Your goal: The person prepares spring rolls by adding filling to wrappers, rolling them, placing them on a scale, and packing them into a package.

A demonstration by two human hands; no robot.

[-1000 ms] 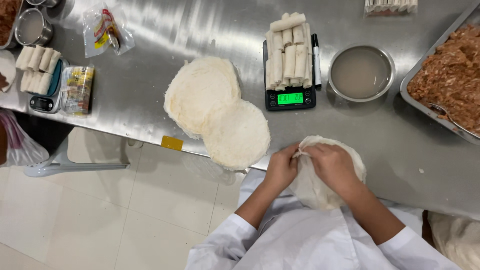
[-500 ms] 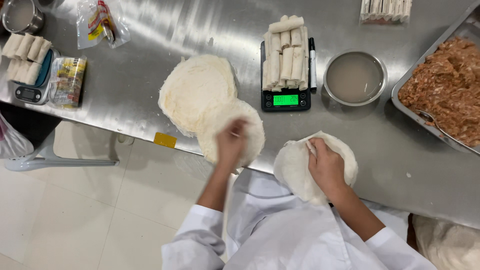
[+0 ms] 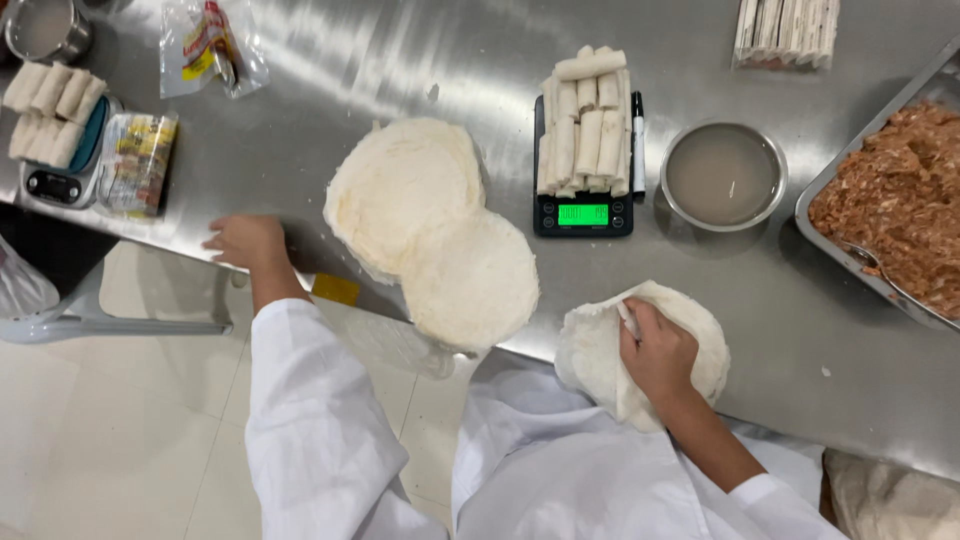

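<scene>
Half a second back the left hand [image 3: 245,240] was pressing on the nearer stack of round wrappers [image 3: 470,280]; now it has swung out wide to the left and rests flat at the edge of the steel table [image 3: 300,110], fingers loosely spread, holding nothing. Its white sleeve [image 3: 310,420] stretches out over the tiled floor [image 3: 100,440]. The right hand [image 3: 655,355] has hardly shifted: it lies on the single crumpled wrapper [image 3: 600,355] at the near edge of the table, fingers curled and pinching a fold of the sheet near its upper left.

Between the two hands sit the wrapper stacks, the nearer one overlapping a larger, paler stack [image 3: 405,190] behind it. Just beyond them stands a small black scale [image 3: 583,213] with a lit green display, piled with finished rolls [image 3: 585,125], and a black pen [image 3: 638,140] lies along its right side. Right of the scale is a round metal bowl [image 3: 725,175] of cloudy liquid, then a metal tray [image 3: 815,200] of brown minced filling. Far left, a second scale [image 3: 60,180] carries more rolls [image 3: 45,110], with a plastic packet [image 3: 135,165] touching it and a clear bag [image 3: 210,45] further back.
</scene>
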